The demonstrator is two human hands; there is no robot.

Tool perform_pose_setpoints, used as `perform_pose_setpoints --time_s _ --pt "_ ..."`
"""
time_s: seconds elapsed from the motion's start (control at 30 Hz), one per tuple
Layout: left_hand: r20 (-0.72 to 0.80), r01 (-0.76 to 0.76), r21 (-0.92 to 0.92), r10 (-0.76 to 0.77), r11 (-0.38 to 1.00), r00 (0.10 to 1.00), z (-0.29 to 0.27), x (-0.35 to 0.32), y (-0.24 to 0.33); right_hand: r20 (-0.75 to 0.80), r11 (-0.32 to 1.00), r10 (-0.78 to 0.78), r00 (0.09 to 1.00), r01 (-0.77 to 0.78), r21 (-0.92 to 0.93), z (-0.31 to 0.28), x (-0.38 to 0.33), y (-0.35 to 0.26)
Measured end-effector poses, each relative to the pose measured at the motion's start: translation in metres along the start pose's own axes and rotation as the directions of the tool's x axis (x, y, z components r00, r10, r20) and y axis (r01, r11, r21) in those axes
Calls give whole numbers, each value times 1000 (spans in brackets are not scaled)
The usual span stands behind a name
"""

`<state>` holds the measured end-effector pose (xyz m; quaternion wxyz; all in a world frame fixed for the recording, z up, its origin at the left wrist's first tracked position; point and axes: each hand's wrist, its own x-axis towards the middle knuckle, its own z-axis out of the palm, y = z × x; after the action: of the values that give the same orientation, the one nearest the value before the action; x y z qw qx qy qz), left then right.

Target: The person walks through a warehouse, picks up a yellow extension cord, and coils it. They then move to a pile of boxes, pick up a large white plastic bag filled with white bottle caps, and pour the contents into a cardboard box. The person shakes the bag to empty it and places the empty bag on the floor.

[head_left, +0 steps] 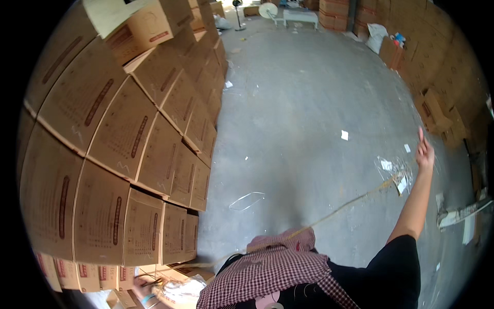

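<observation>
My left hand [141, 290], with a light-blue band at the wrist, is low at the left edge. Its partly hidden fingers appear closed around dark and yellowish strands of a cord. The yellow cord [343, 207] runs from there across my front to the floor at the right. Beside this hand, an open carton [159, 297] holds things in shiny clear plastic [188, 288]. My right arm reaches far out to the right. Its hand [424, 153] is raised above the floor, index finger stretched and the other fingers partly curled, with nothing visible in it.
A tall stack of brown cartons [118, 123] walls off the left. More cartons [435, 110] line the right side. On the grey floor lie a tangle of clear plastic [391, 167], a white loop [247, 201] and paper scraps [345, 135]. A fan [268, 10] stands far back.
</observation>
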<state>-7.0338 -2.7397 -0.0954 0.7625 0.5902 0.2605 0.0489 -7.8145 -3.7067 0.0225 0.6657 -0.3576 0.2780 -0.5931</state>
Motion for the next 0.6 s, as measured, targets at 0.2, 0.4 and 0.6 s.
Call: perform_pose_setpoints --time_s 0.2,0.4,0.6 --pt "507 580 -128 -449 805 736 250 -97 -71 495 928 246 834 -350 129 320 62 132" --pt "737 663 -23 -435 748 517 441 -195 -82 802 842 261 537 -533 83 473 128 258" --pt "777 615 302 -562 728 283 617 -324 -108 925 751 358 128 -627 -204 539 137 345"
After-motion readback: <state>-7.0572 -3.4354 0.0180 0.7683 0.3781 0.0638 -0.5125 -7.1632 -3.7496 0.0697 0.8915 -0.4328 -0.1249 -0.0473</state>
